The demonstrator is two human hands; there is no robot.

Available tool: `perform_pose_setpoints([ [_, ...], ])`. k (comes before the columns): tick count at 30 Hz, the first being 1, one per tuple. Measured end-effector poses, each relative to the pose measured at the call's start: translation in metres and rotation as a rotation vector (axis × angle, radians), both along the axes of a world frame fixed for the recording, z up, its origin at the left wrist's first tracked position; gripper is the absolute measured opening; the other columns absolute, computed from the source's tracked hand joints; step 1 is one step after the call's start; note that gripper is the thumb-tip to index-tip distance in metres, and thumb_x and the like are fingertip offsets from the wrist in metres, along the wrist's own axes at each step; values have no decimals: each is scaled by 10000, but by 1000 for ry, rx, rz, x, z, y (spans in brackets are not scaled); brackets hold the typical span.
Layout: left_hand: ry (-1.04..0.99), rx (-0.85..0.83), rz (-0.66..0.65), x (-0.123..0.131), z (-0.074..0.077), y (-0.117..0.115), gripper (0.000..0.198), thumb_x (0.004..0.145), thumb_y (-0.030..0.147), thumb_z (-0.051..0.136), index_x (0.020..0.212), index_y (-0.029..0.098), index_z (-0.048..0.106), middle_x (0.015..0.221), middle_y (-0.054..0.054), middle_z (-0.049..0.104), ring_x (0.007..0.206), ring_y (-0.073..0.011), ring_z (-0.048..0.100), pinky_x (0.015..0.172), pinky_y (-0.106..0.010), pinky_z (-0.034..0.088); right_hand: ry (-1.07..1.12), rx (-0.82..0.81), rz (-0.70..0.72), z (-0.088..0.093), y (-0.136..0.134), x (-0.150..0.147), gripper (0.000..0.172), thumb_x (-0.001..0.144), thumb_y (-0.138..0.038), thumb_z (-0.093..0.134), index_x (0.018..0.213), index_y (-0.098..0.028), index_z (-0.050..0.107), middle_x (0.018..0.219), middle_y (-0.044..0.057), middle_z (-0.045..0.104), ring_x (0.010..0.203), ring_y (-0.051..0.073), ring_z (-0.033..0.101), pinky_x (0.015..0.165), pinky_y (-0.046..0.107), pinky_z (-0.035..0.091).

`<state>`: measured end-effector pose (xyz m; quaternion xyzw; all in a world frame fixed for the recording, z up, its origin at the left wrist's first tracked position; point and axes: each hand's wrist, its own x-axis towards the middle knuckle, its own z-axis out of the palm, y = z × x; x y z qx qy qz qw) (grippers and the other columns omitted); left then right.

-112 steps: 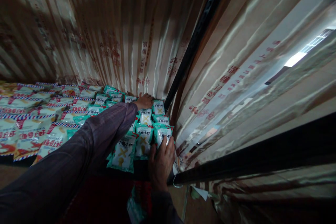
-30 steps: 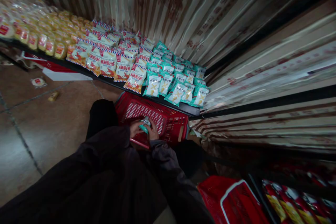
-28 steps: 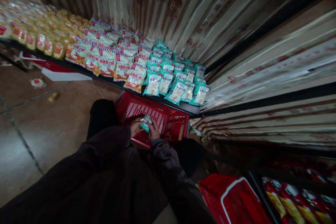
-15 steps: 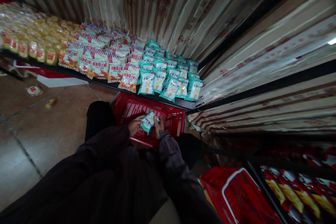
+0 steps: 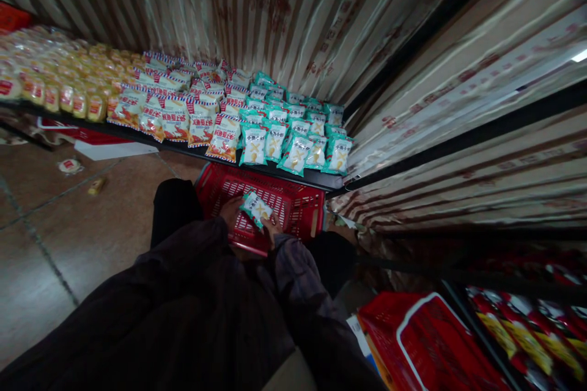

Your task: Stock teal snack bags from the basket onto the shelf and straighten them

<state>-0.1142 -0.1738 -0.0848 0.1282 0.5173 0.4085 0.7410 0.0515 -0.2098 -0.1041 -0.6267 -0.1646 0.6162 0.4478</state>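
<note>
Right hand [image 5: 274, 224], in the head view: pinching the near right corner of one teal-and-white packet [image 5: 255, 206], thumb and fingers pressed on it from that side. Left hand [image 5: 232, 212]: dark and a little blurred, with fingers at the left edge of the same packet, seemingly touching it; not possible to tell whether pinching or only supporting. Seen from the right hand, packet to the left and slightly forward; seen from the left hand, to the right; both hands about equally near. Long axis, as far as can be judged with the ends partly covered, slanting from far left to near right, printed face turned up. Held over a slotted red basket [image 5: 250, 244], on the near side of the black shelf [image 5: 183, 148]. Now counting: one packet in the hands; in the front row on the shelf, five teal packets [image 5: 253, 145] and, left of them, five striped-top bags [image 5: 224, 134], more of both behind, too overlapped for a sure number. Farther left, yellow wrapped cakes [image 5: 79, 104], too many to count. On the floor [image 5: 46, 220], one round white pack [image 5: 70, 166] and one small yellow pack [image 5: 96, 186].
</note>
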Motion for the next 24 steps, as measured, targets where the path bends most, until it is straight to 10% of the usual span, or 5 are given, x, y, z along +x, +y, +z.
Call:
perform_pose_setpoints([
  [9,91,-10,216,6,2,10,329,724,243,747,1018,148,633,690,17,623,586,-117,575,533,-225,434,98,17,148,5,-4,-5,516,435,-400,877,862,-214,655,730,-23,700,660,144,651,586,237,538],
  [24,198,19,215,9,-4,18,410,564,359,854,846,157,635,697,12,627,666,-129,582,657,-254,468,-41,105,78,-15,-1,2,466,562,-587,774,744,-195,599,789,52,717,748,189,689,682,305,582],
])
